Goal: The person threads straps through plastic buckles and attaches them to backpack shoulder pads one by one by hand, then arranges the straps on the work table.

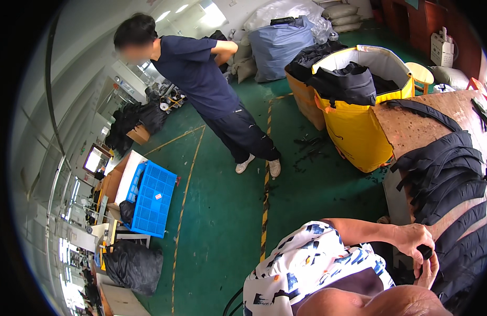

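A small rounded black piece, too little of it showing to name its kind, sits between my two hands at the table's near side. My left hand, its arm stretched out from a white patterned sleeve, is closed with the fingers around that piece. Just below, my right hand pinches the same piece from the other side, its fingers partly hidden. Many curved black padded straps lie overlapped in rows on the wooden table, beyond and beside my hands.
A large yellow bag holding black fabric stands against the table, next to a cardboard box. Another person stands on the green floor. At left are a blue plastic crate and a black sack; a blue-grey sack stands behind.
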A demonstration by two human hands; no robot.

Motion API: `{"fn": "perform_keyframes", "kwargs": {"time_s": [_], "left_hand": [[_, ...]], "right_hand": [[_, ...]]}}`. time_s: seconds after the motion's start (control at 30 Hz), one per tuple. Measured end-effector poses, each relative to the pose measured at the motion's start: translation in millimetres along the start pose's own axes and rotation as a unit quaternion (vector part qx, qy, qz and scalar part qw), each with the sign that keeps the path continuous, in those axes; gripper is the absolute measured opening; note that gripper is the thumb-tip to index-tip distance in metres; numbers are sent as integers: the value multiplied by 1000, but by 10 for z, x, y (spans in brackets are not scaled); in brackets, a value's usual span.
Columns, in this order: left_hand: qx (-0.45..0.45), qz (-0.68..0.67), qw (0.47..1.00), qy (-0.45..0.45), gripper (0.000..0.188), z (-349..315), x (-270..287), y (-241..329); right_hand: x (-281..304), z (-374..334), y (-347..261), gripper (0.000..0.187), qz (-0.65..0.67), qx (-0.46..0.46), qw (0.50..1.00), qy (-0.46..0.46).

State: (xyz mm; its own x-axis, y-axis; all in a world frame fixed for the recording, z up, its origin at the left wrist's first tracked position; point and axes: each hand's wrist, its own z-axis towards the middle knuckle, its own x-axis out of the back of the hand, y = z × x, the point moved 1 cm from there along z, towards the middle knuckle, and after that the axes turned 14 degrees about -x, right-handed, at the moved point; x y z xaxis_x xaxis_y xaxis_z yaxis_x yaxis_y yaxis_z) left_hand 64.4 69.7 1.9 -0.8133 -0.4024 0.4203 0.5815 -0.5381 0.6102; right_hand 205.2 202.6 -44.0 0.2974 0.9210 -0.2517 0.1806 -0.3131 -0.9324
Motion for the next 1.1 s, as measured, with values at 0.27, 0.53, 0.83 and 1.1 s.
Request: {"fn": "perform_keyframes", "kwargs": {"time_s": [0.27,0.53,0.83,1.1], "left_hand": [[40,-29,998,45,34,32,-79,142],[220,-159,957,103,21,4,-28,-147],[359,-457,810,82,24,100,-402,-672],[361,-462,807,67,31,98,-582,-662]], "right_hand": [[-67,-150,-69,28,76,-44,996,-2],[-234,153,-285,23,162,-150,975,-11],[251,-48,-80,18,260,-129,957,7],[347,-204,1,19,66,-127,983,118]]}}
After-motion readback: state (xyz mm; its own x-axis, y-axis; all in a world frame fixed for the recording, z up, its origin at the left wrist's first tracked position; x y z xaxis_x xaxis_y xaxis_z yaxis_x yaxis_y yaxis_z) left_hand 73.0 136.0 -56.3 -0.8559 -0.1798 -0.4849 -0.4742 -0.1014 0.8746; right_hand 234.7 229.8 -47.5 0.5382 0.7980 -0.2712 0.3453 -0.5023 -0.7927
